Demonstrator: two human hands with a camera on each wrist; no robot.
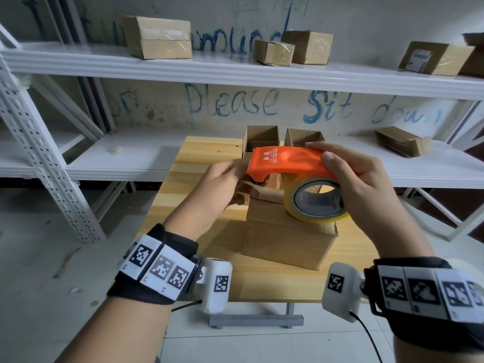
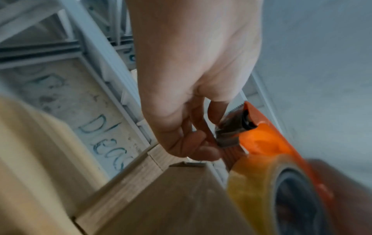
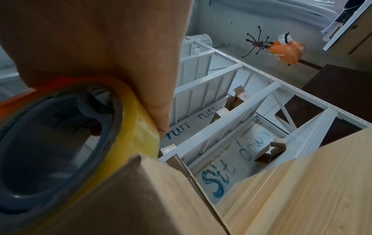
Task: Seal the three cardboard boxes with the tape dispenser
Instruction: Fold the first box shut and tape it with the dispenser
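My right hand [image 1: 322,153] grips the orange tape dispenser [image 1: 288,161] from above and holds it over the table, with its yellowish tape roll [image 1: 314,203] hanging just above the nearest cardboard box [image 1: 285,242]. That box has its flaps folded down. My left hand [image 1: 233,174] is at the dispenser's toothed front end. In the left wrist view, my left hand's fingers [image 2: 205,143] pinch the loose tape end [image 2: 225,138] by the roller. Two open boxes [image 1: 260,136] [image 1: 303,137] stand at the table's far edge. Another box between is mostly hidden.
The wooden table [image 1: 204,158] stands against white metal shelving [image 1: 183,66]. Several taped boxes [image 1: 159,38] sit on the upper shelf, and a flattened box [image 1: 403,142] lies on the lower shelf at the right. Grey floor lies to the left.
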